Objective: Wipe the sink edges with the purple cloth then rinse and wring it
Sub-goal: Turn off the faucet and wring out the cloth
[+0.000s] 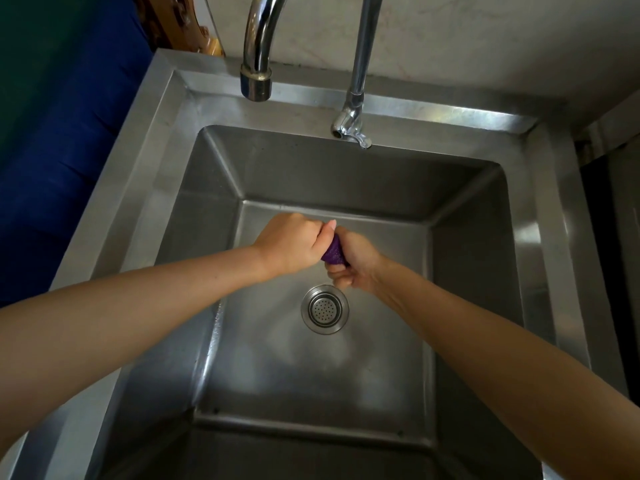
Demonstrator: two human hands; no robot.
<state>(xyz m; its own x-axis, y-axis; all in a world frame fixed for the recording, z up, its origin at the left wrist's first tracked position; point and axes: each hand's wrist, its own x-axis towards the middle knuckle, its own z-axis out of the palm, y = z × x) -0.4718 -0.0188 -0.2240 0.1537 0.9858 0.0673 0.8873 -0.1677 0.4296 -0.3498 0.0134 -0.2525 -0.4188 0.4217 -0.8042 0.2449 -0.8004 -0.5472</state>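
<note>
Over the middle of the steel sink [166,161], both my hands grip the purple cloth [333,252], which is bunched into a tight roll between them. My left hand [291,244] holds its upper end, fingers curled round it. My right hand [353,261] clasps the lower end just above the drain. Only a short purple stretch shows between the fists; the rest of the cloth is hidden inside them. No water runs from either tap.
A thick chrome spout [257,74] and a thinner tap [353,123] hang over the sink's back edge. The round drain strainer [325,309] sits in the basin floor below my hands. A blue surface [62,150] borders the sink on the left.
</note>
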